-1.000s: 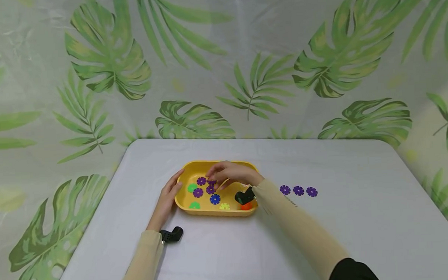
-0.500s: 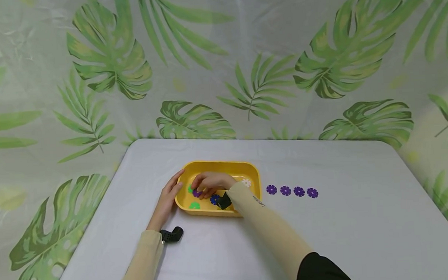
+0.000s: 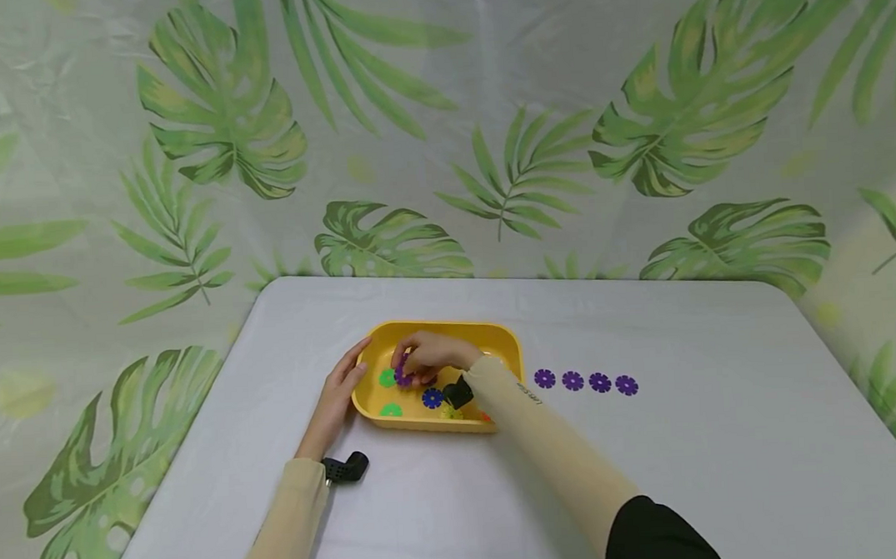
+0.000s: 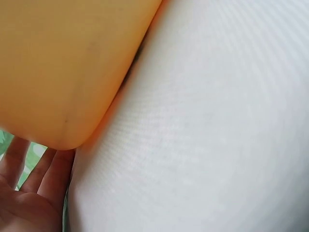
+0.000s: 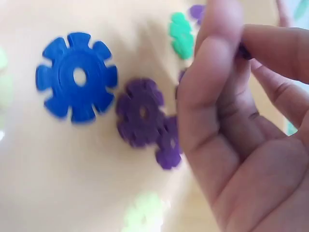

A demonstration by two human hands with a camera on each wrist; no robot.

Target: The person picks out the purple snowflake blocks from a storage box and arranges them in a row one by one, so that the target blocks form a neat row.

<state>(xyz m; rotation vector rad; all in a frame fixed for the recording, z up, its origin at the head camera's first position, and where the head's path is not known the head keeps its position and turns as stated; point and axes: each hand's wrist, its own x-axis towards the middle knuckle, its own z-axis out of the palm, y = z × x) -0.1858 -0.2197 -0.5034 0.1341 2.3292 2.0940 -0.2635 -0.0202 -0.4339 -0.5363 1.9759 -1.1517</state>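
Observation:
My left hand (image 3: 338, 397) rests against the left end of a yellow tray (image 3: 443, 426), its fingertips at the rim. In the left wrist view straight fingers (image 4: 53, 176) lie along the tray's outer wall. Inside the tray my right hand (image 3: 438, 355) pinches a purple notched disc (image 3: 402, 371) between thumb and fingers, tilted up on edge. Only a dark sliver of that disc (image 5: 245, 51) shows between the fingertips in the right wrist view. Below the hand lie more purple discs (image 5: 141, 112), a blue disc (image 5: 77, 77) and a green disc (image 5: 181, 36).
To the tray's right, several purple discs (image 3: 572, 381) lie in a row on the white table (image 3: 725, 434). Another green disc (image 3: 390, 410) and a yellow disc (image 3: 451, 412) lie near the tray's front wall. A leaf-patterned sheet (image 3: 514, 76) hangs behind the table.
My right hand has gone left within the tray, then slightly back right with a purple disc now pinched. My left hand stays at the tray's end.

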